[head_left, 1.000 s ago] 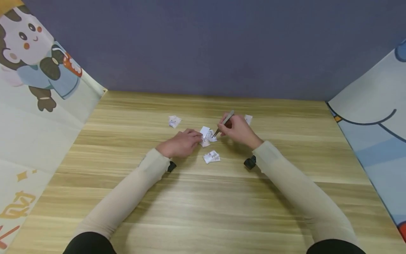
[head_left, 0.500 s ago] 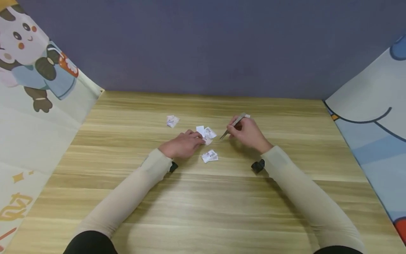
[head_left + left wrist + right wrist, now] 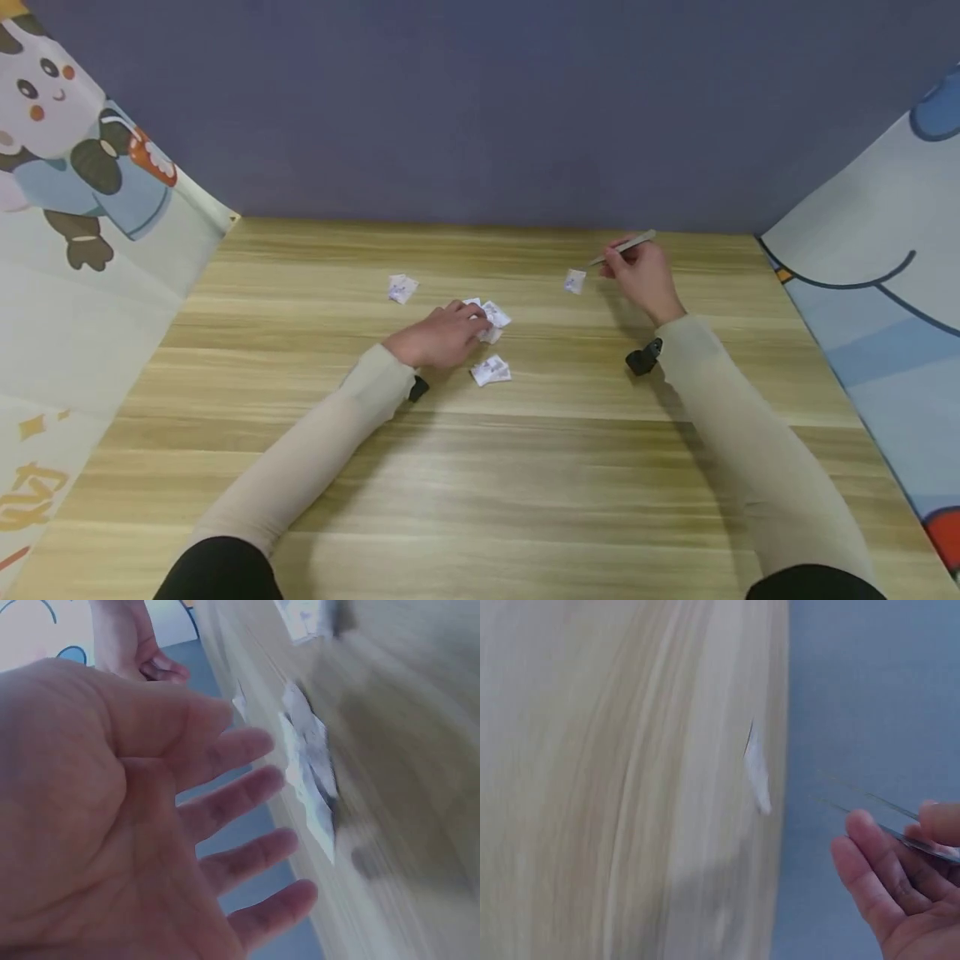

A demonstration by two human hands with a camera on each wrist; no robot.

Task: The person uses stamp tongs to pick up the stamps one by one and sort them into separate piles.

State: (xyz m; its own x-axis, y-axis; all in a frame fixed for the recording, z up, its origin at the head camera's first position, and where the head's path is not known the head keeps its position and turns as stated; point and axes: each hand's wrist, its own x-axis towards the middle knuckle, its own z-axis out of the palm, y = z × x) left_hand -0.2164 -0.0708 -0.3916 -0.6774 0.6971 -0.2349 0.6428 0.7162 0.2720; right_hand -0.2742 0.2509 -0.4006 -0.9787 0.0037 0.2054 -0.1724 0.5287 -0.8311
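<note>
My right hand (image 3: 643,277) pinches a pair of metal tweezers (image 3: 634,242) above the table's back right. In the right wrist view the tweezers' two tips stand apart with nothing between them. Close by the tips in the head view lies a small printed paper piece (image 3: 574,282). My left hand (image 3: 441,337) hovers over a cluster of overlapping white paper pieces (image 3: 496,315) near the middle, partly hiding them. Its fingers (image 3: 247,851) are spread and loosely bent in the left wrist view, with no object in them.
Another small overlapping group of paper pieces (image 3: 492,371) lies in front of the middle cluster. At the back left is one more patch of printed paper (image 3: 402,288). A dark blue panel (image 3: 495,108) stands along the wooden table's (image 3: 480,500) back edge.
The right hand with the tweezers has moved from the middle cluster to the back right, uncovering the paper piece there. The left hand has shifted slightly right over the cluster.
</note>
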